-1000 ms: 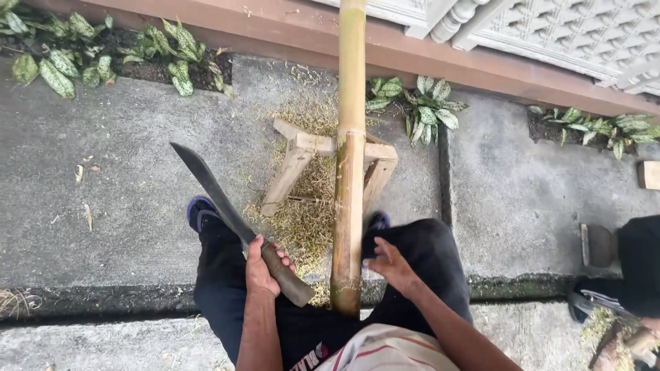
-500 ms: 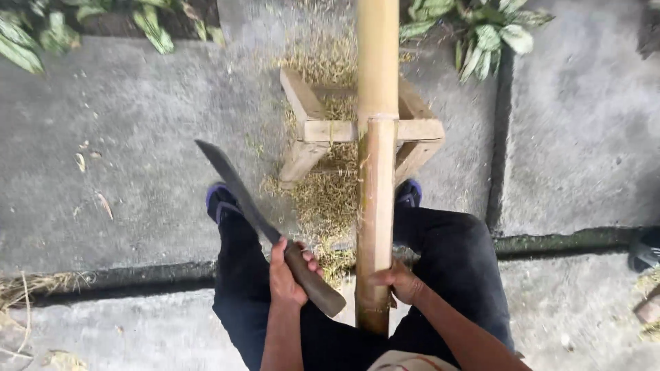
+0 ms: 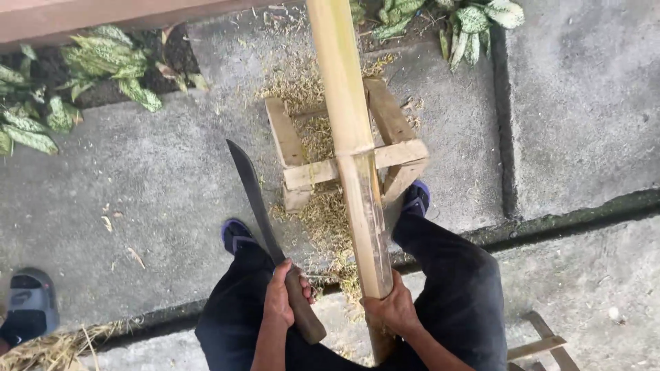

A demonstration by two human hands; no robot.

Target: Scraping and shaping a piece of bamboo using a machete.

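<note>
Concrete; fingers around machete

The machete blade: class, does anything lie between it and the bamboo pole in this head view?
Nothing visible does. The machete, gripped by the left hand, points away over bare concrete; only open air and scattered shavings separate it from the bamboo pole, held by the right hand.

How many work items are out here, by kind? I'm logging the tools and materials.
Machete, in the left hand: 1
Bamboo pole, in the right hand: 1
Wooden stand bearing the pole: 1
Total: 3
</note>
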